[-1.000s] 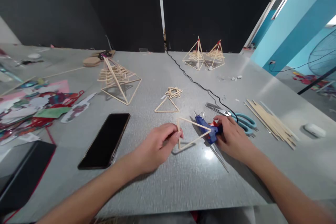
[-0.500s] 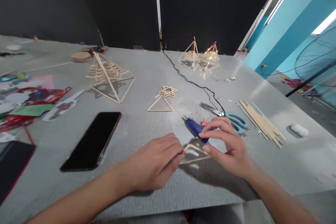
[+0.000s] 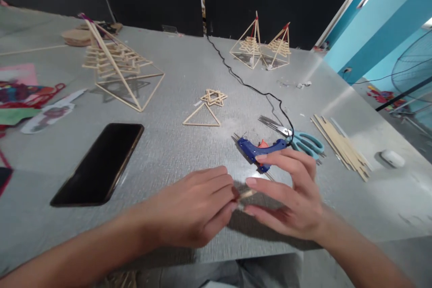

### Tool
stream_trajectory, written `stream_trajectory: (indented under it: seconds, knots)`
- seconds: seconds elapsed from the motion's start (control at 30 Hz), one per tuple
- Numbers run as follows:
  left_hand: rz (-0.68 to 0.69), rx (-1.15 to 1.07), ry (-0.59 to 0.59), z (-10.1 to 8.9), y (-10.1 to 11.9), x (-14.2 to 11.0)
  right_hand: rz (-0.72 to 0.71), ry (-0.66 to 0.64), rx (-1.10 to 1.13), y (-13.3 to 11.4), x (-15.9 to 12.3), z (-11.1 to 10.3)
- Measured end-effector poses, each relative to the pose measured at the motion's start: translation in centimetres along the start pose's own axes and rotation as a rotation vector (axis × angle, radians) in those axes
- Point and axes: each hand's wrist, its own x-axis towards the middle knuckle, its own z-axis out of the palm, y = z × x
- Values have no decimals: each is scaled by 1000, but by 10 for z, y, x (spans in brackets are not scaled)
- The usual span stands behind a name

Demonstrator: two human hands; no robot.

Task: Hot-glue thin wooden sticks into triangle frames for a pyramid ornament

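With our left hand point(image 3: 199, 207) we pinch a wooden stick piece point(image 3: 247, 194) low over the table's point(image 3: 168, 139) near edge; our fingers hide most of it. Our right hand point(image 3: 292, 195) is open beside it, thumb and fingers parted; whether it touches, we cannot tell. Just beyond lies the blue glue gun point(image 3: 248, 149), partly covered by our right fingers, then scissors point(image 3: 305, 142), a stick triangle point(image 3: 202, 124) and a star point(image 3: 214, 98).
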Motion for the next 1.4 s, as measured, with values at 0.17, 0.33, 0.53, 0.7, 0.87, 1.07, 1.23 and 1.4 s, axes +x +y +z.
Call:
stream_trajectory:
  seconds: [0.17,0.33,0.53,0.7,0.87,1.07,1.23,1.4]
  knots:
    - [4,55,35,2,3,1,-52,13,-159,-7,0,4]
    - [55,228,117,7,4,2,-89,68,-232,-14,0,5]
    - [96,331,150,9,7,2,-136,52,-317,-19,1,0]
    - [85,333,164,11,5,3,-149,43,-296,-16,0,0]
    - [17,170,142,8,2,3,-131,143,-219,-11,-5,-7]
    - [-58,-33,92,1,2,0,-8,356,-315,23,-2,-27]
    - [-96,-230,55,0,2,-1,149,617,-25,46,-1,-24]
    - [-78,-299,60,-2,4,3,263,208,491,28,3,-14]
